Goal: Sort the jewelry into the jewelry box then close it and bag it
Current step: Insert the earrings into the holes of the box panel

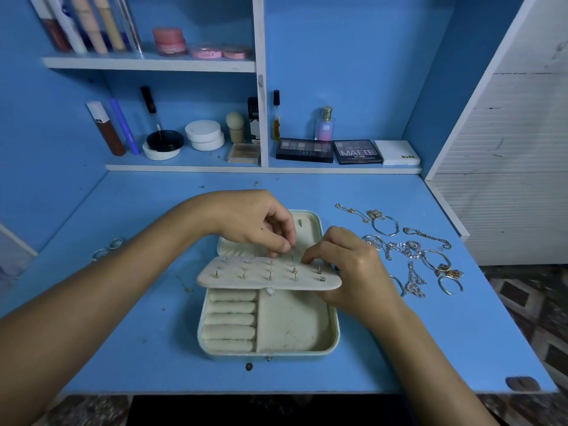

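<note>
An open cream jewelry box (334,339) lies on the blue desk, its lid tipped back. A padded earring flap (307,279) spans the box, with several stud posts sticking up through it. My left hand (255,222) reaches over the flap's far edge and pinches a small stud earring (292,257) at the flap. My right hand (347,265) holds the flap's right end, fingertips curled at its far edge. Ring rolls (230,321) fill the box's left half. A heap of chains, bangles and rings (412,250) lies to the right of the box.
A couple of rings (107,249) lie at the desk's left. Tiny earring pieces (184,284) are scattered left of the box and near the back. Cosmetics, palettes and a perfume bottle (325,124) line the shelves behind. The desk's front edge is close below the box.
</note>
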`<state>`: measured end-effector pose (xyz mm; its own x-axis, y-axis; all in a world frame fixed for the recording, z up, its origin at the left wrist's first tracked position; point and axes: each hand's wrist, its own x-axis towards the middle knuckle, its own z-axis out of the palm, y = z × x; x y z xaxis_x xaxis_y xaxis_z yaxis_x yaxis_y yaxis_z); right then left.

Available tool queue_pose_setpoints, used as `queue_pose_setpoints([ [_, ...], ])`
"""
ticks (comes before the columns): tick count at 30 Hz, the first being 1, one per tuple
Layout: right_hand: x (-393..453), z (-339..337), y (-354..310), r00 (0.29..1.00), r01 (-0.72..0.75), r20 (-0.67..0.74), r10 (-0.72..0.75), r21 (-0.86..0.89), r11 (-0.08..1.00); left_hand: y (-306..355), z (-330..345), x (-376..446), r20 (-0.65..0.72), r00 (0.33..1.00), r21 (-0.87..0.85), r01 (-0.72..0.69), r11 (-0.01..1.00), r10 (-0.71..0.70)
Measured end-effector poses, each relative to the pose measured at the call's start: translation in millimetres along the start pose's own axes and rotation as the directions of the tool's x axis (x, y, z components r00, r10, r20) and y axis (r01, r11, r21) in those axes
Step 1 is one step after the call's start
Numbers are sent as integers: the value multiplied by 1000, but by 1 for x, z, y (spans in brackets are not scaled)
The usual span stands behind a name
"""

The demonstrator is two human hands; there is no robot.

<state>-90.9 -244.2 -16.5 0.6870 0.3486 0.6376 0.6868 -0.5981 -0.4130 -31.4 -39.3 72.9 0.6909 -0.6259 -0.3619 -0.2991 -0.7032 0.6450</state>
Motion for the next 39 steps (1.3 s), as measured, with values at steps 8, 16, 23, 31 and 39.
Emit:
queue_pose_setpoints([
  [8,-1,2,2,1000,2,-22,-2,-11,1000,8,-1,1,48,999,103,9,995,-14],
  [16,-1,3,1,999,7,-38,-7,-7,1000,11,1,3,54,998,211,15,977,-27],
  [23,-1,4,1,999,12,-48,-13,-6,1000,16,-1,2,63,997,264,16,964,-34],
  [31,-2,4,1,999,11,-49,-11,-1,1000,17,-1,4,52,998,302,15,953,-32],
  [39,-2,3,1,999,25,-48,-25,-3,1000,20,-1,7,60,998,361,8,933,-31],
])
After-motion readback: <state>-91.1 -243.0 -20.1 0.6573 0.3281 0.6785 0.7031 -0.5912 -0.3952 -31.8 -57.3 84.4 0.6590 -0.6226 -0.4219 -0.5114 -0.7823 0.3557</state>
